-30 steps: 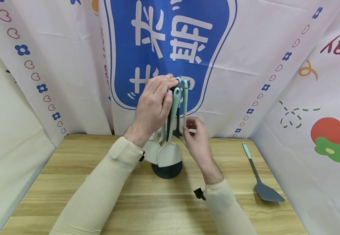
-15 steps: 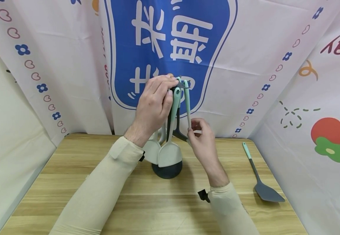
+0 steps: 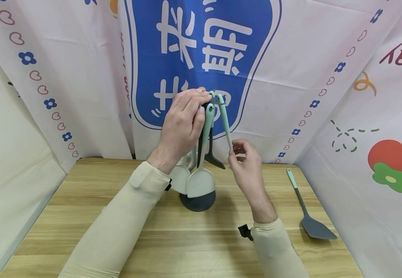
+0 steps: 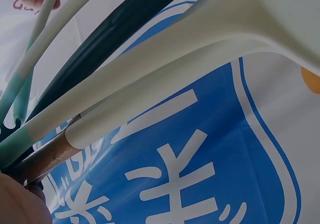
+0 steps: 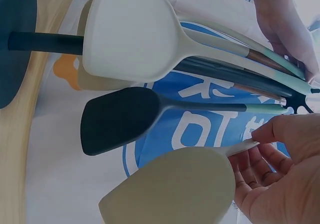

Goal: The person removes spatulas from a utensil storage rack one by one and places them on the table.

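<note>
A dark utensil stand rises from a round base (image 3: 197, 202) on the table. My left hand (image 3: 183, 117) grips its top, fingers curled over it beside the hung handles. With thumb and fingers my right hand (image 3: 247, 162) pinches the pale shaft of a spatula with a mint handle (image 3: 224, 119), whose upper end is at a hook. In the right wrist view that spatula's broad cream blade (image 5: 175, 184) tilts away from the others. A white spatula (image 3: 201, 183) hangs in front, and a dark spatula (image 5: 120, 114) hangs between it and the held one.
Another dark spatula with a mint handle (image 3: 315, 226) lies at the right of the wooden table (image 3: 145, 247). Wooden-ended handles (image 4: 52, 156) hang on the stand's left side. A printed cloth (image 3: 308, 38) stands close behind the table.
My right hand has moved to the right, swinging the held spatula's lower part out from the stand and uncovering the dark spatula behind. The left hand has stayed at the top.
</note>
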Demonstrator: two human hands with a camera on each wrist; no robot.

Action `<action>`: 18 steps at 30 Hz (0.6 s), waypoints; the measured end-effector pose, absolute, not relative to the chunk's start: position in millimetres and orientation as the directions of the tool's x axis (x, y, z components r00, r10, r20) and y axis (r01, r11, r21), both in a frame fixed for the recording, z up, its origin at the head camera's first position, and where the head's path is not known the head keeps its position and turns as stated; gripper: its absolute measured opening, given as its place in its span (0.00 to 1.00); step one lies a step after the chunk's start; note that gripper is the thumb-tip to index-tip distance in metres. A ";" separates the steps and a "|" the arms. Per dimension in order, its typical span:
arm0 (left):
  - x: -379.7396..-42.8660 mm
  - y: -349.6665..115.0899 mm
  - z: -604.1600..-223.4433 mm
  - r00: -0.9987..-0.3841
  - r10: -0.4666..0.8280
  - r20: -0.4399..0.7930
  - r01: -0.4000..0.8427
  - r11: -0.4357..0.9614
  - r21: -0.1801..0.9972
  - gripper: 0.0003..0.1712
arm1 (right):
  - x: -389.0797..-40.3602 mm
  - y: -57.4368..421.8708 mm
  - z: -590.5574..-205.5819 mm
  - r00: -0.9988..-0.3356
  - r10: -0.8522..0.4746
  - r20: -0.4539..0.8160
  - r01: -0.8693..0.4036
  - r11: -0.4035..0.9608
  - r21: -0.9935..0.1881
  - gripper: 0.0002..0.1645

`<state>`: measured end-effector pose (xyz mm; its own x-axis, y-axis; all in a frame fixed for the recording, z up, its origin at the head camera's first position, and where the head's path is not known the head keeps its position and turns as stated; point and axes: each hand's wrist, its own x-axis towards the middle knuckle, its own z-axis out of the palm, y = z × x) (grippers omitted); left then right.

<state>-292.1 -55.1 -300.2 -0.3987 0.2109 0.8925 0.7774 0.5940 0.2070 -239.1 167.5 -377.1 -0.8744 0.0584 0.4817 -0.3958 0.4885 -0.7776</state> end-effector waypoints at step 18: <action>-291.5 -55.8 -299.8 -0.412 0.210 0.887 0.776 0.591 0.220 0.26 | -233.8 179.3 -368.9 -0.875 0.095 0.474 -0.366 0.509 -0.779 0.19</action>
<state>-291.5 -55.8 -299.8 -0.4116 0.2097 0.8869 0.7761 0.5908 0.2205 -233.8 179.3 -368.9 -0.8751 0.0955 0.4744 -0.3665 0.5095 -0.7785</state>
